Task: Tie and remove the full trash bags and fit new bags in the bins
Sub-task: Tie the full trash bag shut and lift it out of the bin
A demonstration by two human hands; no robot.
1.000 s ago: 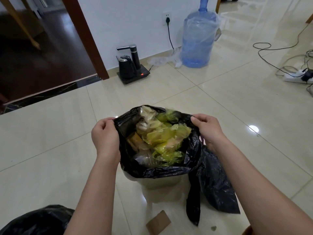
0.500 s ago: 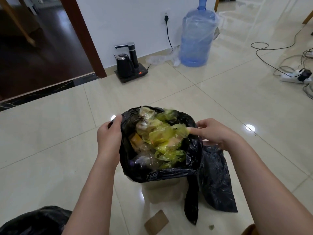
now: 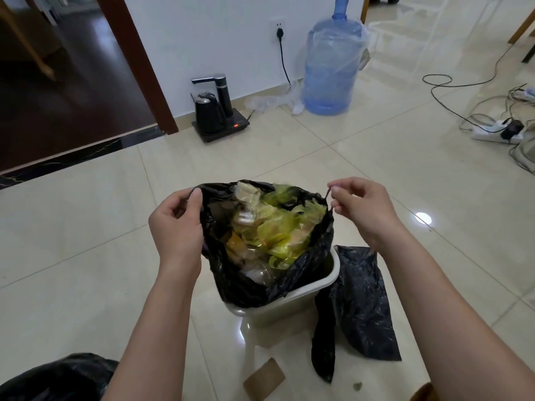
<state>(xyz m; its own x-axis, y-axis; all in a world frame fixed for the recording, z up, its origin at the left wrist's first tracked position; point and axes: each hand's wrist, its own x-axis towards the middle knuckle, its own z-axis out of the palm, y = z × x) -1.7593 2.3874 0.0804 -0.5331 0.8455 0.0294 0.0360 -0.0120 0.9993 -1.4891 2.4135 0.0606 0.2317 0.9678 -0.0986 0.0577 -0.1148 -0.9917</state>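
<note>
Trash bag (image 3: 246, 285), black and full, is seated in a pale bin (image 3: 304, 302) on the tiled floor (image 3: 86, 256), with its mouth lifted clear of the bin's rim and facing up toward the camera. The left edge of the mouth is pinched by the left hand (image 3: 176, 227), thumb over the film and fingers curled behind it. A thin stretched strip of the right edge is pinched between the thumb and forefinger of the right hand (image 3: 362, 209). Yellow-green wrappers (image 3: 283, 227) and other litter are heaped nearly to the mouth.

The step in hand is judged to be the gathering of the mouth for tying. It is best done if both edges are drawn upward and then toward each other above the litter, so that enough slack film is freed for a knot. The right-hand strip looks thin and taut, so a broader pinch lower on the film is advised, lest it tear. The wrappers should be kept below the gathered neck.

The bag's long axis is held roughly upright, tilted a little toward the viewer, while its mouth is stretched widest from left to right between the two hands. A second black bag (image 3: 359, 308) lies flat on the floor just beside the bin's right side, and a scrap of cardboard (image 3: 265, 379) lies in front.
</note>
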